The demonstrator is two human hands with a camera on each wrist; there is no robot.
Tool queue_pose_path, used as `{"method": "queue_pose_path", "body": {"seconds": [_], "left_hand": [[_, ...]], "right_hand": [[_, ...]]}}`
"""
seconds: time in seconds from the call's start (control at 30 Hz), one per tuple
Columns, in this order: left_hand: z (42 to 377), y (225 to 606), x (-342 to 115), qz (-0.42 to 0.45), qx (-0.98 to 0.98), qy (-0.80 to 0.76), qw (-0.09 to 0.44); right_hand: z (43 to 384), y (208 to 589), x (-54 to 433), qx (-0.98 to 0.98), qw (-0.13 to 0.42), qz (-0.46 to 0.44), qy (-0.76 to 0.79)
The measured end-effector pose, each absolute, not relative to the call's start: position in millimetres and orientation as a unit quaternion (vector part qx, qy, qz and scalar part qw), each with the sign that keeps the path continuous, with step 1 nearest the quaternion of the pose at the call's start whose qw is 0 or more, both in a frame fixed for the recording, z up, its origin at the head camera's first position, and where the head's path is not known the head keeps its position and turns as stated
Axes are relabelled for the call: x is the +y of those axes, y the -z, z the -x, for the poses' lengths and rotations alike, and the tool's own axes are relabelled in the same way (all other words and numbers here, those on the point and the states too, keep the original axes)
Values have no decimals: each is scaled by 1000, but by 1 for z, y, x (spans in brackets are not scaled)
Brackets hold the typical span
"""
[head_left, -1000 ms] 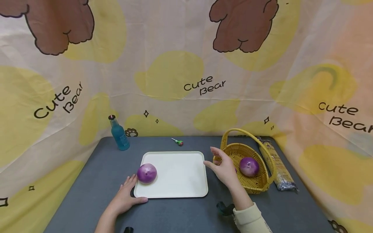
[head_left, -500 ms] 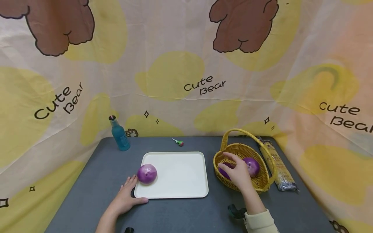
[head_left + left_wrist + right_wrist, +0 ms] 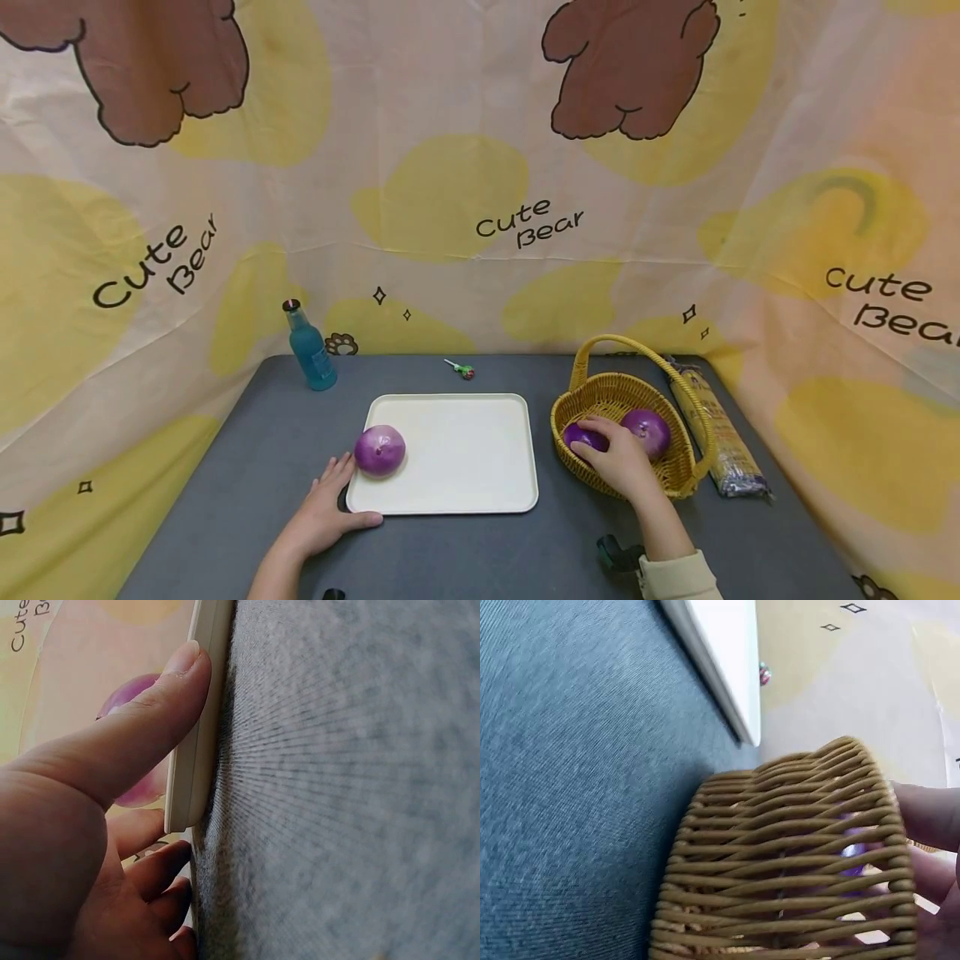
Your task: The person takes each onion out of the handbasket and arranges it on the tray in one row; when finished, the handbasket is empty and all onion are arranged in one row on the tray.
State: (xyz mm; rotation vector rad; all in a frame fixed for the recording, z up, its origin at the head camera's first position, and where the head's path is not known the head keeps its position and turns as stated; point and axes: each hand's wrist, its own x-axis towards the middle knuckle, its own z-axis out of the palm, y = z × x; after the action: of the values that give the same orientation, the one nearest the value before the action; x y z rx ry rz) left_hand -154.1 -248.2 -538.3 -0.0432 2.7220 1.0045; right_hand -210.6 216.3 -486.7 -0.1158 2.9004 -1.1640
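My left hand (image 3: 322,510) rests at the near left corner of a white tray (image 3: 472,454). In the left wrist view its thumb (image 3: 154,712) lies along the tray's front edge, and the other fingers touch the side. One red onion (image 3: 379,451) sits on the tray's left part. Inside a yellow wicker basket (image 3: 576,477), my right hand (image 3: 624,460) grips a second red onion (image 3: 576,437) between thumb and fingers. Another red onion (image 3: 648,433) lies to the right in the basket. The basket wall hides most of the grip in the right wrist view.
A blue bottle (image 3: 312,357) stands at the back left of the grey table (image 3: 442,558). Behind the tray lies a lollipop (image 3: 462,371). The basket's tall handle (image 3: 675,375) arches over its right side, beside a long yellow packet (image 3: 723,442).
My right hand has moved right from beside the tray, over the basket, then down onto the left onion, closing its fingers around it. The left hand stays at the tray corner.
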Motion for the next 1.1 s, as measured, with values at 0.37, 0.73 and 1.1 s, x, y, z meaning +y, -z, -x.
{"method": "queue_pose_path", "body": {"seconds": [0.37,0.73,1.1], "left_hand": [[153,537,-248,20,931,-344,124],[154,535,-247,22,930,-344,125],[153,536,-246,11,931,-345,119]], "right_hand": [[215,493,222,930,15,30,367],[220,495,225,929,36,0,368],[212,483,222,929,9,-23,369]]}}
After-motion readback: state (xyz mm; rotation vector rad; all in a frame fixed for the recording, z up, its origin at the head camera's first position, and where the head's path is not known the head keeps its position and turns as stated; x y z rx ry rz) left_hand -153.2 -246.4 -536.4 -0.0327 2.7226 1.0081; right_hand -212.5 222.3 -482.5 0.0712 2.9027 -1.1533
